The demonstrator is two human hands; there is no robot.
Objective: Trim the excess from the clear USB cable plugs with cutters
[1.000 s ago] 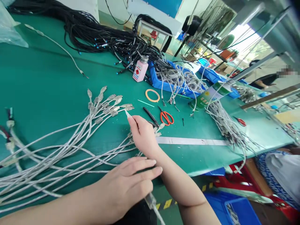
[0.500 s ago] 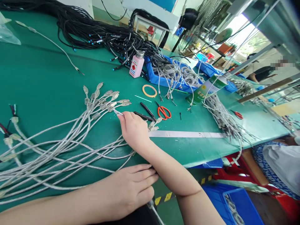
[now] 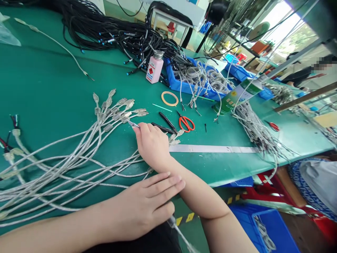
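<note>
My right hand [image 3: 152, 146] is closed on a thin pointed silver tool [image 3: 133, 124], most of which is hidden in the fist. Its tip is close to a bunch of clear-moulded USB plugs [image 3: 127, 111] on grey cables lying across the green table. My left hand [image 3: 155, 202] is back-up in front of me, its outer fingers stretched across my right forearm. Under its bent index finger a grey cable [image 3: 181, 235] with a clear moulded connector [image 3: 171, 221] comes out, pinched there; the thumb is hidden.
Beyond my right hand lie black-handled pliers [image 3: 165, 123], orange-handled scissors [image 3: 186, 123] and a tape roll [image 3: 169, 98]. A pink bottle [image 3: 154, 68], a blue tray [image 3: 184, 83] of cables and a tilted green can [image 3: 237, 98] stand farther back. A person sits at right.
My left hand has risen slightly, and its fingers have straightened from beside my right forearm to across it. The right hand and its tool have barely moved.
</note>
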